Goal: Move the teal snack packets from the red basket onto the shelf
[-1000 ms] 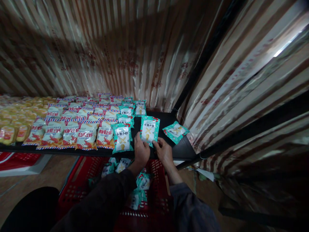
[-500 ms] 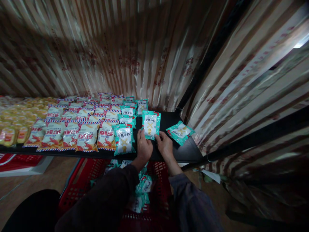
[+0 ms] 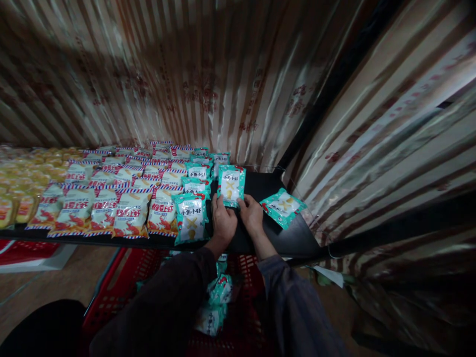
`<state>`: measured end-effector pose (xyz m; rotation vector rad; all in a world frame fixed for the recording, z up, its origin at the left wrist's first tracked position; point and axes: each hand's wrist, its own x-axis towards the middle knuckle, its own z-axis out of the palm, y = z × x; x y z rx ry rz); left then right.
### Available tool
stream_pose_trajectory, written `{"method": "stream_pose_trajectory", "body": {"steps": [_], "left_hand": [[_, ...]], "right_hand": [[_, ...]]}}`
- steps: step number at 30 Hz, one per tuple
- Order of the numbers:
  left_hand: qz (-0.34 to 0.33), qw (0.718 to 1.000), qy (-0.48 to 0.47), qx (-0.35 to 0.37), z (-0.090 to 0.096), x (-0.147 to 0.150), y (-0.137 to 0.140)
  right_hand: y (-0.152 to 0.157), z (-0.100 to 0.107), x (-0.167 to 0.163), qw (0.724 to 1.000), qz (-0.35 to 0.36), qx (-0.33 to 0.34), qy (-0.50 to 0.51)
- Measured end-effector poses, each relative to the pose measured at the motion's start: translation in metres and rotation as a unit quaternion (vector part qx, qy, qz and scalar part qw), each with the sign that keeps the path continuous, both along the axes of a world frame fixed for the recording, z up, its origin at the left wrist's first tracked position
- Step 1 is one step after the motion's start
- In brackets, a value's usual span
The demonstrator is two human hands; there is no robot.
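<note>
Fingers [image 3: 218, 204] of the left hand [image 3: 225, 223] pressed together at the lower left corner of a teal packet [image 3: 231, 184]; right hand [image 3: 253, 215] pinching its lower right corner. Packet upright over the black shelf [image 3: 265, 182]; cannot tell whether its base touches. Clock centred on it, largest first.

Striped sheeting [image 3: 148, 74]: 12 o'clock, behind. Shelf extends to 9. Red basket [image 3: 104, 300] at 7, lower than the shelf, more teal packets [image 3: 220, 288] inside. Rows of red-lettered packets [image 3: 130, 213], 8 to 10. Teal column [image 3: 191, 218] between these and the left hand. Loose packet [image 3: 284, 207] lying askew between 3 and 4.
</note>
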<state>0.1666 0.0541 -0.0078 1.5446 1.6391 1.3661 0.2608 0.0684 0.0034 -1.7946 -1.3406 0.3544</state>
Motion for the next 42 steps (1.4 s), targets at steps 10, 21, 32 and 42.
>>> {"method": "stream_pose_trajectory", "body": {"steps": [10,21,32,42], "left_hand": [[0.006,1.000,0.007,-0.005,-0.003,0.005,0.015],[-0.006,1.000,0.016,-0.022,0.000,0.006,0.025],[-0.011,0.999,0.044,-0.026,0.002,0.005,0.026],[-0.023,0.993,0.115,-0.019,0.003,0.008,0.029]], "right_hand": [[0.029,-0.006,-0.003,1.000,0.003,-0.003,0.008],[0.048,-0.007,-0.003,1.000,0.004,0.003,0.020],[0.057,-0.003,-0.005,0.999,0.016,-0.008,0.028],[0.053,0.009,-0.011,0.993,-0.014,-0.085,-0.083]]}}
